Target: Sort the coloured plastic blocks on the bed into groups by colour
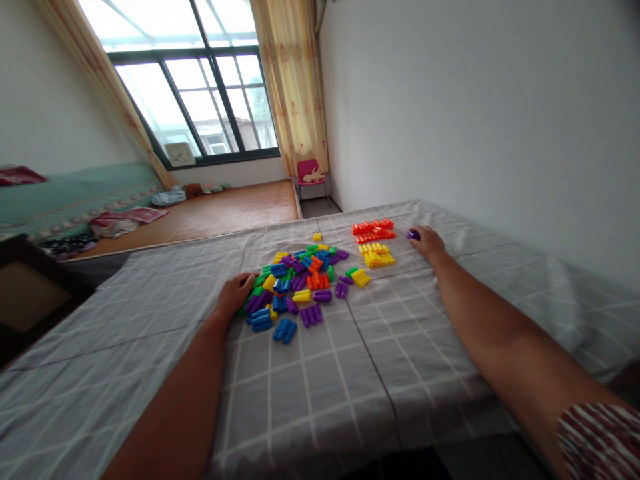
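A mixed pile of bullet-shaped plastic toy blocks (pixel 300 270) in blue, green, purple, yellow and orange lies on a grey checked cloth (pixel 340 393). At the pile's left edge rests my left hand (pixel 237 295), its fingers loosely spread against the blocks; I make out nothing held in it. My right hand (pixel 428 241) is closed on a purple block (pixel 413 234), at the far right over the cloth. Just left of that hand, orange blocks (pixel 373 231) lie grouped in rows. Grouped yellow blocks (pixel 377 256) lie in front of them.
A single yellow block (pixel 317 237) lies behind the pile. A white wall (pixel 475 120) runs along the right side. Past the cloth are a brown mat-covered bed (pixel 240 207), a pink chair (pixel 309 172) and a window (pixel 200 100) with yellow curtains. A dark framed object (pixel 35 293) stands at left.
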`<state>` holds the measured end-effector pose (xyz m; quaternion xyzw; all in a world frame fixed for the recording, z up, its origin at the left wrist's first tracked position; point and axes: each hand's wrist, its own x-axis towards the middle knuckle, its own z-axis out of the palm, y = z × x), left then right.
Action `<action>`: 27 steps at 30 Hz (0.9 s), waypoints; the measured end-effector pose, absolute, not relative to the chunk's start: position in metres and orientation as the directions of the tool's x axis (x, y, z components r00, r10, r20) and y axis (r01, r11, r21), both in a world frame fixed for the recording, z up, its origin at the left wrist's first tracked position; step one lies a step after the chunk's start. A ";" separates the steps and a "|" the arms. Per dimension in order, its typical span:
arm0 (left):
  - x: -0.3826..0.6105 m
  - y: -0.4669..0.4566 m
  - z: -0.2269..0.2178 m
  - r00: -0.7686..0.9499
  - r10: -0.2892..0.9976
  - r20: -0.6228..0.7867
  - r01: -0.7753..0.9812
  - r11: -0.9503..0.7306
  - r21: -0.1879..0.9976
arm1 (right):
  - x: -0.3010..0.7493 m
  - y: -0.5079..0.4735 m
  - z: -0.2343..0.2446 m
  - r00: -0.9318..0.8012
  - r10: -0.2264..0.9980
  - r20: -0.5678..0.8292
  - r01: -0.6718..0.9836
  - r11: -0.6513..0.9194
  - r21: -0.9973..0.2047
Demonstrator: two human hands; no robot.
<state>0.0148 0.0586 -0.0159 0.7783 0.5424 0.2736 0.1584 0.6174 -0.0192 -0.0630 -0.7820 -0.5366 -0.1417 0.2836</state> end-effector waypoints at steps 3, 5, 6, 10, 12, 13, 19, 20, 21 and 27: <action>0.015 0.058 -0.016 0.255 0.933 0.254 0.762 -0.356 0.541 | 0.612 -0.024 -0.057 0.426 0.735 0.528 0.902 -0.298 -0.313; 0.015 0.059 -0.018 0.256 0.932 0.258 0.763 -0.358 0.538 | 0.602 -0.024 -0.046 0.438 0.698 0.567 0.897 -0.297 -0.327; 0.015 0.059 -0.019 0.257 0.930 0.261 0.763 -0.362 0.536 | 0.595 -0.023 -0.039 0.426 0.685 0.590 0.902 -0.272 -0.336; 0.016 0.061 -0.023 0.265 0.922 0.282 0.760 -0.380 0.528 | 0.546 -0.015 0.000 0.286 0.743 0.606 0.909 -0.010 -0.418; 0.017 0.062 -0.024 0.266 0.922 0.283 0.762 -0.380 0.523 | 0.514 -0.013 0.017 0.169 0.813 0.558 0.865 0.149 -0.479; 0.017 0.062 -0.024 0.263 0.923 0.281 0.766 -0.377 0.521 | 0.497 -0.013 0.022 0.093 0.845 0.527 0.836 0.221 -0.503; 0.018 0.060 -0.024 0.256 0.927 0.275 0.788 -0.365 0.496 | 0.420 -0.021 0.015 -0.308 0.886 0.346 0.751 0.450 -0.484; 0.018 0.060 -0.024 0.256 0.926 0.276 0.787 -0.366 0.497 | 0.413 -0.023 0.011 -0.339 0.878 0.339 0.761 0.468 -0.450; 0.019 0.060 -0.024 0.255 0.926 0.277 0.786 -0.366 0.499 | 0.407 -0.023 0.007 -0.362 0.868 0.339 0.776 0.483 -0.406; 0.021 0.057 -0.021 0.254 0.930 0.265 0.778 -0.359 0.515 | 0.401 -0.017 -0.010 -0.276 0.872 0.405 0.922 0.359 -0.145</action>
